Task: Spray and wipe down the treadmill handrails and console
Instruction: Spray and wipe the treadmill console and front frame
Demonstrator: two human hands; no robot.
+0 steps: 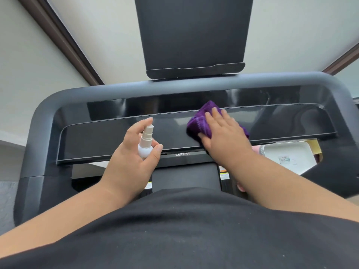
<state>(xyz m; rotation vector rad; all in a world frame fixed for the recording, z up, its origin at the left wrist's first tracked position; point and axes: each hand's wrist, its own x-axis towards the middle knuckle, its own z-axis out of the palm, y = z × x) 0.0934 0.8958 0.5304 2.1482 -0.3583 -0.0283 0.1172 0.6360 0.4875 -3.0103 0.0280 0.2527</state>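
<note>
The left hand (134, 152) is curled around a small spray bottle (146, 143) and holds it upright in the air above the console (108, 136), at about 9 o'clock from the other hand. The thumb lies across the round white body of the bottle, the other fingers wrap behind it, and the index finger is bent over the top of the beige pump head. The bottle looks like smooth plastic — a wide rounded bottom, then a narrow stepped neck.

The right hand (223, 133) lies flat on a purple cloth (200, 123) and presses it on the console. Its fingers are straight and a little apart, pointing to 11 o'clock, and the thumb touches the near edge of the cloth. The cloth is soft and fluffy, folded into a thick bundle, and it shows beyond the fingertips and at both sides of the hand.

The console is a long, glossy black panel with a thin raised rim and some pale reflections. Around it runs the matte dark grey handrail (48, 111) with rounded corners. At 12 o'clock a flat black screen (192, 33) stands up. At 3 o'clock, below the console, there is a white tray (287, 152), perhaps plastic — it is partly hidden.
</note>
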